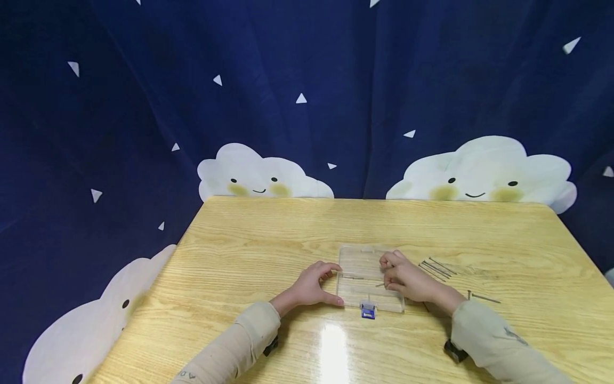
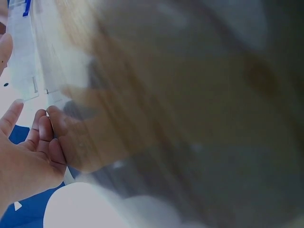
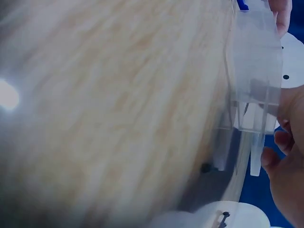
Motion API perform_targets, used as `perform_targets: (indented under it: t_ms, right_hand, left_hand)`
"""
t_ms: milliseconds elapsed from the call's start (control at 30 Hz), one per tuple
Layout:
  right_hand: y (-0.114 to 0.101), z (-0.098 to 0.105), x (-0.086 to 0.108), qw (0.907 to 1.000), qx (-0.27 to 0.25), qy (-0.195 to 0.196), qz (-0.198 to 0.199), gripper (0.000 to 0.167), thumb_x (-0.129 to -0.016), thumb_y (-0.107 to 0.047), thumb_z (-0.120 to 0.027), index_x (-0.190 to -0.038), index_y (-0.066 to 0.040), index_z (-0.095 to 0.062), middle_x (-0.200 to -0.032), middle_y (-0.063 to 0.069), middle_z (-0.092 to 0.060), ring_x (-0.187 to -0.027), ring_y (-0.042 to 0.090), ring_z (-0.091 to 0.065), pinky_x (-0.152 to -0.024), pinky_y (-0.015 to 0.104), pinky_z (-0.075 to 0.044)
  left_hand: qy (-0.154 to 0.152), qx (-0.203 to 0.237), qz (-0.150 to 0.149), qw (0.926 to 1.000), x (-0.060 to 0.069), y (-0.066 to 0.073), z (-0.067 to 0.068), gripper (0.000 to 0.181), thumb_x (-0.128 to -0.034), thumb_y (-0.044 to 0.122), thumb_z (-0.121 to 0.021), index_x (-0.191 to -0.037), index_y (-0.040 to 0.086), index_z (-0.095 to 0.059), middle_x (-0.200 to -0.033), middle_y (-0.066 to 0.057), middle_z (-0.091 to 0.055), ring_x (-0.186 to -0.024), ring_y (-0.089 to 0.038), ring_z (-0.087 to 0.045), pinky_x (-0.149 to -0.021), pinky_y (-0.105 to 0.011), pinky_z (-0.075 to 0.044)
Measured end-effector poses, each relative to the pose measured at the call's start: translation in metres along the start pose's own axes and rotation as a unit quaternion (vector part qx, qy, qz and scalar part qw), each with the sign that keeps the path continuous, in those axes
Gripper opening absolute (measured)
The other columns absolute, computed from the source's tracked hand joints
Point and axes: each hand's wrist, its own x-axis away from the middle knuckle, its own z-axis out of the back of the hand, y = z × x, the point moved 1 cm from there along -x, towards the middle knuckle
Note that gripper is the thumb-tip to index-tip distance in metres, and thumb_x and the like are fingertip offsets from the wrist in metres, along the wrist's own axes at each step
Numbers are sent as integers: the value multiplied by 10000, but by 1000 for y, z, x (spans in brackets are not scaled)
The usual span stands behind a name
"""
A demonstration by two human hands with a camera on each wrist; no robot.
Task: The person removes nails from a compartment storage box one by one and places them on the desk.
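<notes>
A clear plastic box lies on the table with its lid folded back behind it and a blue latch at the front. My left hand holds the box's left side, thumb by the front corner and fingertips by the hinge. My right hand is over the right part of the box, pinching a nail whose end sticks out leftward. Another nail lies inside, near the hinge. In the right wrist view, the box wall appears beside the right hand; the pinched nail cannot be made out there.
Several long nails lie side by side to the right of the box. Nearer the right forearm are a nail and another one. A blue curtain with white clouds hangs behind the wooden table.
</notes>
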Motion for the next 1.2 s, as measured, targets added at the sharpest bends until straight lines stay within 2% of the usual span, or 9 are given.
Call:
perform_targets:
  t_ms: [167, 300, 533, 767, 933, 1100, 1200]
  right_hand:
    - [1, 0, 6, 9978, -608, 246, -76, 200, -699, -5, -731, -668, -149, -596, -913, 14, -436, -852, 101, -298, -695, 251, -316]
    - [-1, 2, 9, 9915, -1190, 504, -114, 185, -718, -2, -720, -696, -153, -617, -894, 8, -432, -844, 104, -304, -689, 242, -294]
    - [-3, 7, 15, 9825, -1689, 612, -485, 171, -742, 8, -704, -737, -146, -629, -905, 27, -426, -847, 143, -325, -657, 270, -309]
    - [-2, 16, 25, 9823, -1595, 760, -619, 175, -753, 30, -686, -753, -133, -625, -895, 6, -413, -848, 117, -323, -629, 286, -310]
    - [-6, 23, 33, 9813, -1501, 1022, -641, 219, -730, 119, -669, -756, -93, -616, -850, 43, -427, -734, 168, -345, -556, 305, -315]
    - [-29, 39, 37, 9766, -1375, 1203, -1138, 202, -718, 167, -649, -736, -29, -604, -809, 95, -441, -641, 202, -348, -507, 287, -313]
    - [-28, 39, 45, 9722, -1237, 1215, -1576, 137, -756, 79, -669, -733, -46, -620, -820, 58, -443, -676, 174, -353, -548, 266, -317]
  left_hand:
    - [-23, 20, 17, 10000, 0, 0, 0, 691, -617, 351, -834, -1203, 125, -545, -985, -49, -537, -888, -186, -494, -764, -249, -387]
    - [-27, 53, 8, 10000, 0, 0, -1, 686, -617, 346, -835, -1200, 126, -546, -985, -50, -535, -887, -187, -492, -761, -250, -386]
    - [-13, 64, -14, 10000, 0, 1, 0, 683, -616, 344, -836, -1196, 126, -549, -983, -58, -538, -885, -198, -497, -754, -246, -386]
    - [-28, 81, 14, 10000, 0, 1, 0, 680, -618, 347, -834, -1196, 133, -546, -988, -58, -535, -883, -194, -491, -751, -250, -381]
    - [-42, 108, 95, 9999, 1, 0, -1, 682, -620, 357, -831, -1201, 141, -545, -985, -45, -529, -883, -184, -485, -754, -260, -382]
    - [-24, 97, 100, 9999, 1, -2, -2, 682, -619, 365, -830, -1199, 145, -546, -977, -30, -524, -877, -168, -482, -756, -261, -386]
    - [-11, 119, 85, 9999, 0, -1, -1, 686, -615, 365, -831, -1198, 143, -547, -973, -28, -524, -873, -168, -482, -752, -263, -385]
